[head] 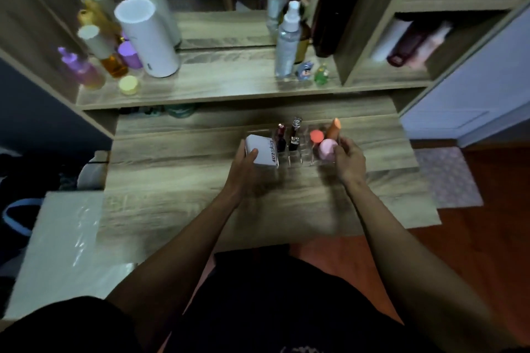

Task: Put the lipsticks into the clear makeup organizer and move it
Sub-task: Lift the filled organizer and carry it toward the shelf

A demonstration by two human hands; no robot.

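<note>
While both hands [243, 163] hold organizer [298, 159], seemingly two lipsticks [286, 137].

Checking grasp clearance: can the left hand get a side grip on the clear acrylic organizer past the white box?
Probably yes. The left hand is already at the clear acrylic organizer, fingers against the white box at that end.

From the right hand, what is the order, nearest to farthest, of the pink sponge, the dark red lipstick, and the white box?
1. Pink sponge: touching the right hand, at the organizer's right end.
2. Dark red lipstick: upright in a middle slot.
3. White box: at the left end, under the left hand.
</note>
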